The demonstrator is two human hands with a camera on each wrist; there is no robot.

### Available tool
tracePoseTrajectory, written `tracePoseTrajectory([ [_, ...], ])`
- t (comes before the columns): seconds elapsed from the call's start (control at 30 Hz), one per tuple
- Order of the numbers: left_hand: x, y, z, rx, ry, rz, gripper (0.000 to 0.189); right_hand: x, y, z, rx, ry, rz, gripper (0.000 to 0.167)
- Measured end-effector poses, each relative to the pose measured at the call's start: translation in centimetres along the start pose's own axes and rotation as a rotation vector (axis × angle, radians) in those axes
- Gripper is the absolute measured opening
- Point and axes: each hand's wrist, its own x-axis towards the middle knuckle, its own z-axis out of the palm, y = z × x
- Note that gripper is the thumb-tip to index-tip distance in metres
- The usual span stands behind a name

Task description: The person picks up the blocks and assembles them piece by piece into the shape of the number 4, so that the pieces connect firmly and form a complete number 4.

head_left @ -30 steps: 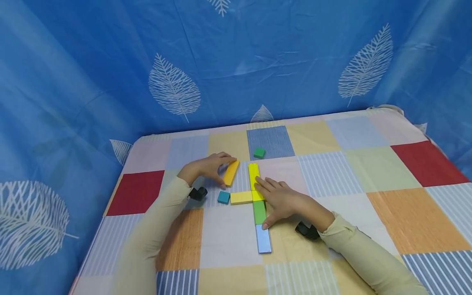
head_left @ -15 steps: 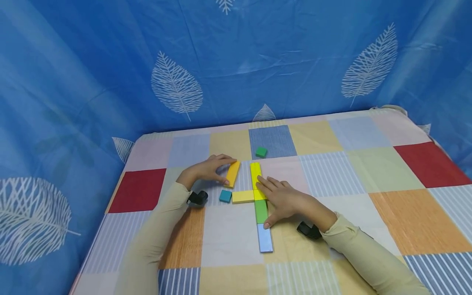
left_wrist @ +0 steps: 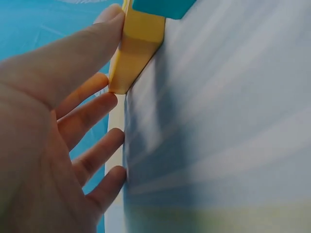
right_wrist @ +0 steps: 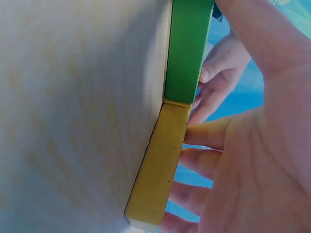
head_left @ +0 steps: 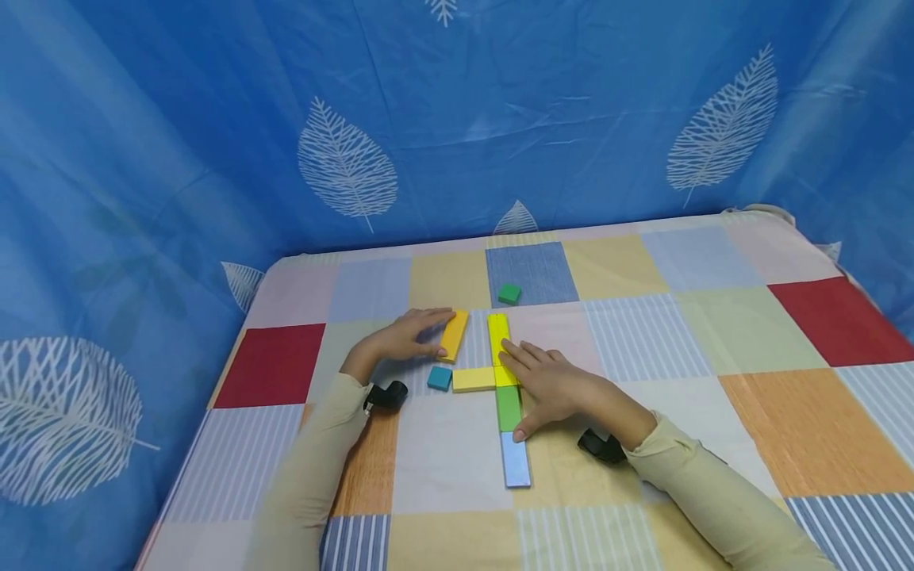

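In the head view my left hand is at an orange block lying flat and slanted. Its thumb overlaps the near end, and a fingertip is at the far end. The left wrist view shows the thumb on the block and the fingers spread apart, fairly straight. My right hand lies spread along a column of blocks: bright yellow, green and light blue. Its fingertips touch the yellow block in the right wrist view; its thumb tip is where green and light blue meet.
A pale yellow block joins the column from the left, with a small teal block beside its end. Farther back sits a small green block. A patchwork cloth covers the table, and a blue curtain hangs behind it.
My left thumb has moved up and right onto the near part of the orange block. The right hand and the blocks stay in place, while the view shifts slightly.
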Motion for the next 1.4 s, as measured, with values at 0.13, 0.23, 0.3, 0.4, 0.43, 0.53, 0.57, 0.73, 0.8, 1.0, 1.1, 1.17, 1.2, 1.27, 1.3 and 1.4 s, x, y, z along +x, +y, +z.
tracePoseTrajectory([
  [0.13,-0.4,-0.4,0.6,-0.024,0.03,-0.005,0.07,0.1,-0.1,0.1,0.001,-0.004,0.0,0.117],
  [0.23,-0.6,-0.7,0.9,-0.036,0.048,0.002,0.069,0.2,-0.1,0.1,0.0,-0.002,0.0,0.118],
  [0.3,-0.6,-0.8,1.0,-0.042,0.056,0.013,0.068,0.2,-0.1,0.2,-0.002,0.003,-0.002,0.117],
  [0.4,-0.6,-0.8,1.0,-0.051,0.06,0.017,0.068,0.2,0.0,0.2,-0.006,0.01,-0.007,0.116],
  [0.43,-0.6,-0.8,1.0,-0.055,0.058,0.015,0.068,0.2,0.1,0.2,-0.007,0.013,-0.009,0.116],
  [0.53,-0.5,-0.7,1.0,-0.057,0.053,0.007,0.069,0.1,0.2,0.3,-0.002,0.016,-0.009,0.116],
  [0.57,-0.5,-0.7,1.0,-0.059,0.052,0.004,0.069,0.1,0.2,0.3,0.0,0.016,-0.008,0.116],
  [0.73,-0.6,-0.6,1.1,-0.076,0.052,0.006,0.068,0.1,0.2,0.4,-0.001,0.014,-0.006,0.117],
  [0.8,-0.7,-0.6,1.2,-0.087,0.056,0.014,0.068,0.1,0.2,0.4,-0.005,0.013,-0.006,0.117],
  [1.0,-0.8,-1.0,1.5,-0.093,0.071,0.02,0.068,0.1,0.2,0.4,-0.001,0.007,-0.006,0.118],
  [1.1,-0.8,-1.2,1.7,-0.103,0.076,0.021,0.068,0.1,0.2,0.4,0.0,0.004,-0.002,0.118],
  [1.17,-0.8,-1.2,1.8,-0.125,0.079,0.022,0.069,0.1,0.3,0.5,0.001,0.004,0.0,0.119],
  [1.2,-0.8,-1.3,1.9,-0.135,0.082,0.024,0.069,0.1,0.3,0.5,0.002,0.003,0.001,0.119],
  [1.27,-0.9,-1.3,2.0,-0.154,0.085,0.025,0.071,0.0,0.3,0.5,0.005,0.002,0.002,0.119],
  [1.3,-0.9,-1.3,2.1,-0.15,0.091,0.031,0.071,0.0,0.3,0.5,0.007,0.002,0.001,0.119],
  [1.4,-0.9,-1.2,2.2,-0.154,0.096,0.043,0.072,-0.1,0.4,0.7,0.007,0.009,-0.001,0.118],
])
